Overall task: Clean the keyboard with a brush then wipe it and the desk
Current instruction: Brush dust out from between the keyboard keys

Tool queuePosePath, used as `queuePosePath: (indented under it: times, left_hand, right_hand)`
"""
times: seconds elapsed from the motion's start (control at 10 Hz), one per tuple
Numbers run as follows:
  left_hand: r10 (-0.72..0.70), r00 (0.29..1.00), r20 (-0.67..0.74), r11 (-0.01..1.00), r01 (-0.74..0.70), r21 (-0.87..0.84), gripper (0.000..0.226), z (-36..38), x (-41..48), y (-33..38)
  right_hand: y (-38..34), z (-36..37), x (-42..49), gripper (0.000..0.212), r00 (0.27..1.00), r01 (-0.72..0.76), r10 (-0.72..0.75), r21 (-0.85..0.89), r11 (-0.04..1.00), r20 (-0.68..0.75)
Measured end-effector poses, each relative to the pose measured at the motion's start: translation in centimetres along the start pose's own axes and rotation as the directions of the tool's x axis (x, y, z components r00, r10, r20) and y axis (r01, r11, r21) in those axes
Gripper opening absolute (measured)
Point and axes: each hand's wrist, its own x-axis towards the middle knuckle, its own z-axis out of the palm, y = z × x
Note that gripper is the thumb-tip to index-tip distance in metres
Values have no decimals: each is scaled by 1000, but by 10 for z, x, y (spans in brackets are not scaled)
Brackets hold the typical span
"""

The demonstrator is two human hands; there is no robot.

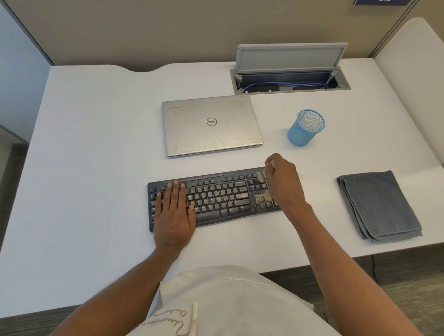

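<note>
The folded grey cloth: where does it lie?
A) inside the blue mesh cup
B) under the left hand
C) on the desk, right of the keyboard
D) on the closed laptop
C: the folded grey cloth lies on the desk, right of the keyboard and apart from it.

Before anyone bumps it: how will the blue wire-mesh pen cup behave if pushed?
The blue wire-mesh pen cup looks empty, so it is probably light and slides easily. Standing upright on a small base, it may tip; its round wall could then roll.
</note>
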Motion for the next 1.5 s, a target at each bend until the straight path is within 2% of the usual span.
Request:
queuePosePath:
  times: [0.3, 0.4, 0.5, 0.6, 0.9, 1.1, 1.2, 1.3, 1.5]
  left_hand:
    - [-4, 1000, -9, 1000, 4, -9, 65, 0, -1, 0]
    - [-1, 1000, -17, 1000, 0, -12, 64, -1, 0, 1]
    - [-1, 1000, -8, 1000, 1, -2, 65, -1, 0, 1]
    - [-3, 1000, -3, 1000, 3, 5, 65, -1, -1, 0]
    - [-3, 1000, -6, 1000, 3, -1, 65, -1, -1, 1]
    - [-3, 1000, -2, 1000, 3, 6, 65, 0, -1, 0]
    - [-4, 1000, 2, 1000, 4, 11, 66, -1, -1, 0]
    - [-2, 1000, 1, 1000, 2, 10, 66, -1, 0, 0]
    - [-3, 1000, -3, 1000, 3, -1, 65, -1, 0, 1]
  right_hand:
    - [13, -1, -2, 15, 994, -65, 69, -43, 997, 85]
    - [12, -8, -2, 15, 996, -75, 75, 19, 997, 40]
    - [12, -13, 2, 16, 996, -62, 66, 63, 996, -65]
    - [11, -11, 3, 16, 995, -69, 74, 71, 995, -68]
    - [21, -11, 0, 17, 993, -87, 93, -89, 992, 68]
    - [10, -17, 5, 15, 997, -59, 60, 23, 998, -42]
    - [10, -13, 3, 16, 997, -66, 68, 46, 997, -29]
    - [14, -6, -5, 18, 996, -93, 93, 30, 995, 9]
    - [20, -11, -3, 19, 989, -95, 109, -134, 987, 103]
